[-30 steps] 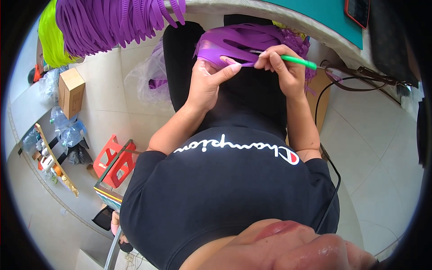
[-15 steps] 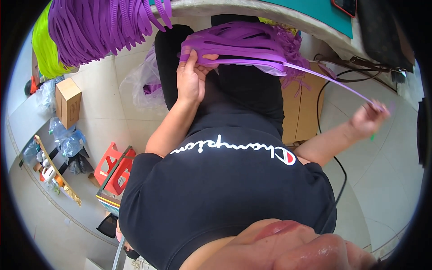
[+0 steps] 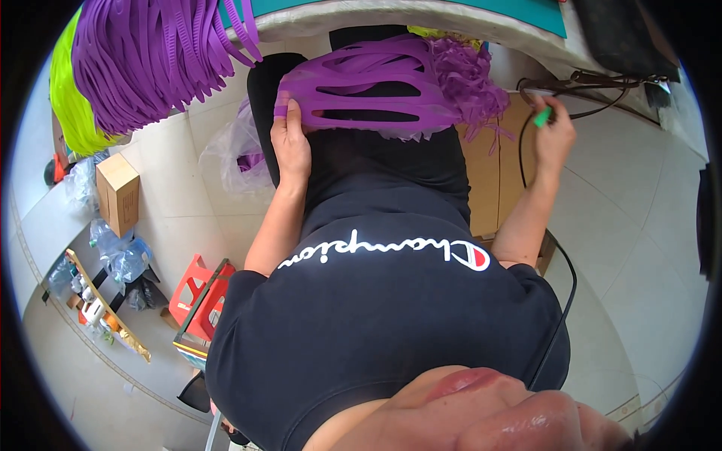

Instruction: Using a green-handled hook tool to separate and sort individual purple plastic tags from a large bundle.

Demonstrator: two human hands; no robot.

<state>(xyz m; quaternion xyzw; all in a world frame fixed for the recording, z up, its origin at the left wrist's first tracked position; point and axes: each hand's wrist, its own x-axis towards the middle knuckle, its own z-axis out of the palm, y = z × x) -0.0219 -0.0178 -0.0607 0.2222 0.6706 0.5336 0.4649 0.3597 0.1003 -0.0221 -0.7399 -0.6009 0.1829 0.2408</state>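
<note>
Your left hand is clamped on the left end of the purple strap bundle lying across your lap, fingers curled over its top edge and pressed together, thumb hidden underneath. Your right hand is well off to the right, apart from the bundle, fingers closed around one green tool with just its tip poking out above the knuckles. One bundle on the lap, with a frayed purple tuft at its right end, nearest the tool hand. A second, bigger hank of purple straps hangs off the table edge at upper left, with a yellow-green hank just beside it, so two purple lots and one yellow-green. A clear plastic bag sits on the floor just left of your left wrist. Further left there's one cardboard box, and lower down one red stool. A black cable runs down past your right forearm, and a brown cardboard sheet stands between your leg and that arm.
</note>
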